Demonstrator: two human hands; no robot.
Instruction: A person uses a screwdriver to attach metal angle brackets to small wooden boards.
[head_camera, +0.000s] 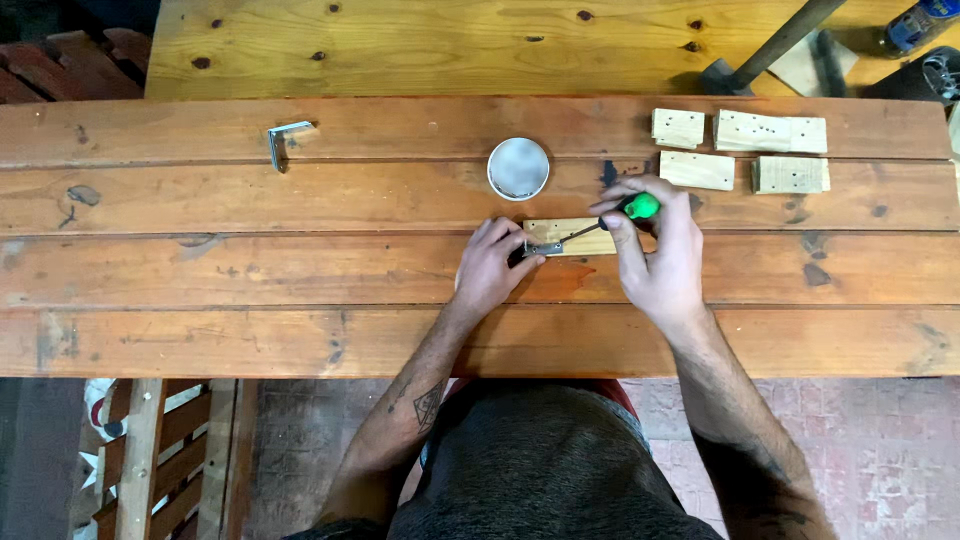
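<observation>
Wood block (572, 236) (small, pale): lies mid-workbench (200, 270) under a metal bracket (543, 248). Our left hand (490, 268) pins bracket to block, fingers closed on it. Our right hand (655, 250) grips a green-handled screwdriver (622, 215), tip at the bracket. White round lid (518, 168) just beyond.

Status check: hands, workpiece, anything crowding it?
Left hand pinning small metal bracket on short pale wood block. Right hand gripping green-handled screwdriver, tip at bracket. Round white container sits just behind, apart.
</observation>
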